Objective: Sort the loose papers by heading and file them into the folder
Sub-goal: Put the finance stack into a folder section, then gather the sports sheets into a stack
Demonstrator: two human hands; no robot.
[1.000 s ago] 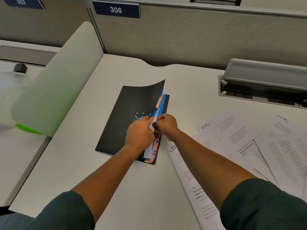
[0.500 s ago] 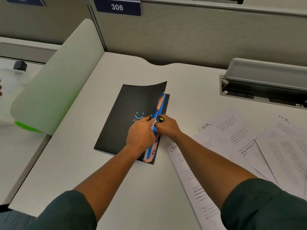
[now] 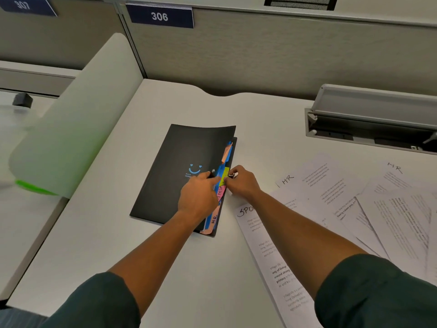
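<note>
Head view, the only view supplied.

Black plastic folder with a blue smiley print (image 3: 179, 166) lay flat near the centre of the white desk surface (image 3: 165, 256), spine toward 9 o'clock, opening edge toward 3 o'clock. Front cover bowed upward at the 12 o'clock corner, probably because of the dividers stacked beneath. Coloured divider tabs, blue, orange, pink and yellow (image 3: 223, 177), projected past the opening edge; a pink one carried a handwritten label too blurred to read, and an orange tab toward 6 o'clock read "HR" (image 3: 214, 218).

Left hand (image 3: 199, 196) pressed down on the cover beside the tabs, fingers extended and not curled round anything; judged to steady the folder and hold the place. Right hand (image 3: 241, 182) sat just at 3 o'clock of the tabs, fingertips pinched on the edge of the yellow tab; judged to be separating dividers to locate the section.

Loose white printed sheets (image 3: 343, 197) lay fanned at 3 to 4 o'clock of the folder, well outside it, none yet filed. Handwritten headings "HR" visible on two; the nearest sheet (image 3: 267, 245) began "SPO", the remainder hidden by the right forearm. Spread layout kept headings readable for sorting.

Grey hinged cable tray (image 3: 373, 114) stood open at 2 o'clock.
</note>
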